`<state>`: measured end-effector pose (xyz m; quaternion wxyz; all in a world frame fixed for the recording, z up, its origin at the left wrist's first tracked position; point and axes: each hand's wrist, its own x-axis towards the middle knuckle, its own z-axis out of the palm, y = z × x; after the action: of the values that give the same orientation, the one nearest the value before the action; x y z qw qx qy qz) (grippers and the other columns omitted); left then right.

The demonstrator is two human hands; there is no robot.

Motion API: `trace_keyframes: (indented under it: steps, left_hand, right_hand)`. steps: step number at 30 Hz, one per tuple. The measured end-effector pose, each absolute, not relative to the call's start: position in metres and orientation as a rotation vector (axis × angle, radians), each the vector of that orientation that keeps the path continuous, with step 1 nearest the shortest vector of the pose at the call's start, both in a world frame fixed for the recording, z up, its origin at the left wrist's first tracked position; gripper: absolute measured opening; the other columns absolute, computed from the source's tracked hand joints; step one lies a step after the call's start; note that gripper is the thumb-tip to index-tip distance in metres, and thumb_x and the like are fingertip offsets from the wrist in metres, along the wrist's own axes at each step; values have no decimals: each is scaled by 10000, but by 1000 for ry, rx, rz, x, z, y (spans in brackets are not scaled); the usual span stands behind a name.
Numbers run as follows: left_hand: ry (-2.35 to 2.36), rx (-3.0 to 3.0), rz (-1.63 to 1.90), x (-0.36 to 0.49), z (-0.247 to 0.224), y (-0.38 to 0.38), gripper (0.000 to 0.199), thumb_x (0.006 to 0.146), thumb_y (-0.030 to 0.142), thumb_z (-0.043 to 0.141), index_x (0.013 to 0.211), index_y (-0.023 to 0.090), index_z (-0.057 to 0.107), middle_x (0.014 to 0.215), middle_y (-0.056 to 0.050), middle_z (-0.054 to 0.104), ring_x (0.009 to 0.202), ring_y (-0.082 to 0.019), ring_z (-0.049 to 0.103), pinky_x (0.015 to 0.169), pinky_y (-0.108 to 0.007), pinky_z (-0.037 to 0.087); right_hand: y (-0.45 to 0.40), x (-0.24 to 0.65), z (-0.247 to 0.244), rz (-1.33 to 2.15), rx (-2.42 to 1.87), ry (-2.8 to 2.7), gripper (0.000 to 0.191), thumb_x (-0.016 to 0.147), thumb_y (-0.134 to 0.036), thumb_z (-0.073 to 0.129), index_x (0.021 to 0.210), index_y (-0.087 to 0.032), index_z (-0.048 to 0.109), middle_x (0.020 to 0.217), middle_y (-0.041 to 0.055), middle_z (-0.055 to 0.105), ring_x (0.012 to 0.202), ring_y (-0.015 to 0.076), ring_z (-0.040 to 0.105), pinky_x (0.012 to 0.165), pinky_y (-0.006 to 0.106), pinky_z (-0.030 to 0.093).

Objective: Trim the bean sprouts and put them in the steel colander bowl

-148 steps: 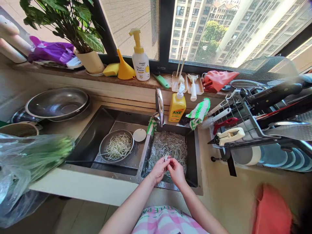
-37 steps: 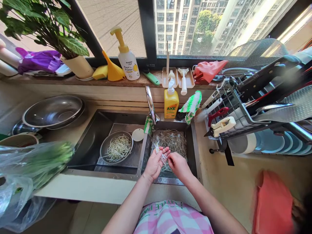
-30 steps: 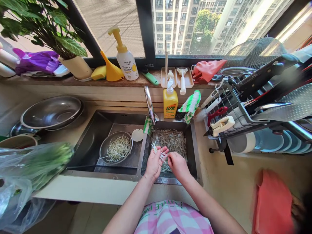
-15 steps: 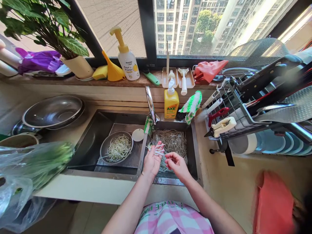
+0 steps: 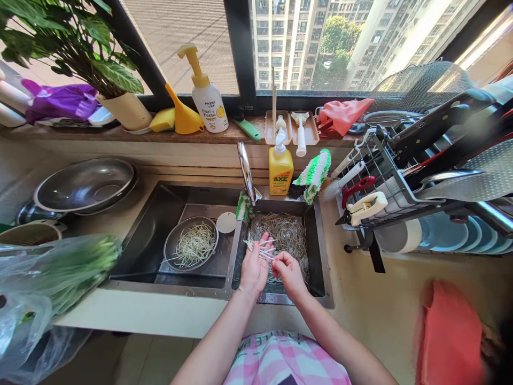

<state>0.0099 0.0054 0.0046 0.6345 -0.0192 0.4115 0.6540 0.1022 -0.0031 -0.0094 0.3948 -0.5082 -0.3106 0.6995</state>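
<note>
Several white bean sprouts [image 5: 264, 250] lie across the palm of my left hand [image 5: 254, 271], which is turned up over the right sink basin. The thumb rests along them. At their right ends, my right hand [image 5: 289, 274] is closed in a pinch; its fingertips meet the sprout ends. Beneath both hands, the right basin [image 5: 318, 251] holds a mass of thin, pale strands [image 5: 286, 230] that look like sprout roots in water. In the left basin, a round metal strainer bowl [image 5: 168, 255] carries a heap of bean sprouts [image 5: 195, 245].
A faucet [image 5: 246, 174] rises behind the divider, near a yellow soap bottle [image 5: 281, 170]. To the right stands a utensil rack [image 5: 395, 182] with knives and plates below. Pans [image 5: 86, 184] and a plastic bag of greens [image 5: 76, 267] occupy the left counter.
My left hand has shifted slightly right. My right hand's fingertips, a little apart from the sprouts before, now meet their ends. The view has moved slightly.
</note>
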Motion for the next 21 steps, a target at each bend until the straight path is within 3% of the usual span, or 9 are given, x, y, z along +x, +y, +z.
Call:
trace_keyframes:
  steps: [6, 10, 17, 21]
  left_hand:
    - [958, -16, 1536, 13, 8, 8, 75, 806, 220, 513, 864, 173, 504, 1130, -88, 591, 1031, -181, 558, 922, -349, 399]
    - [953, 57, 1594, 8, 12, 12, 106, 789, 239, 542, 865, 184, 493, 1138, -84, 589, 1027, -186, 561, 917, -356, 399]
    - [911, 122, 1563, 7, 16, 9, 117, 791, 268, 536, 851, 182, 484, 1159, -98, 577, 1045, -187, 546, 909, -342, 394]
    - [928, 122, 1532, 13, 15, 6, 142, 791, 282, 533, 878, 179, 487, 1186, -108, 558, 1063, -185, 531, 908, -337, 388]
  right_hand:
    - [-4, 107, -16, 1896, -1352, -744, 95, 591, -227, 515, 565, -176, 438, 455, -64, 471, 392, 59, 354, 390, 169, 268]
    - [-7, 111, -18, 1713, -1424, -927, 110, 585, -208, 533, 540, -174, 438, 440, -73, 420, 395, 54, 321, 380, 169, 254]
    - [-10, 109, 0, 1512, -1245, -1228, 130, 722, -229, 510, 810, -164, 580, 722, 19, 593, 588, 109, 512, 543, 220, 423]
    - [-7, 107, 4, 1260, -1237, -1462, 189, 761, -197, 481, 910, -175, 595, 836, 47, 620, 683, 133, 550, 611, 243, 451]
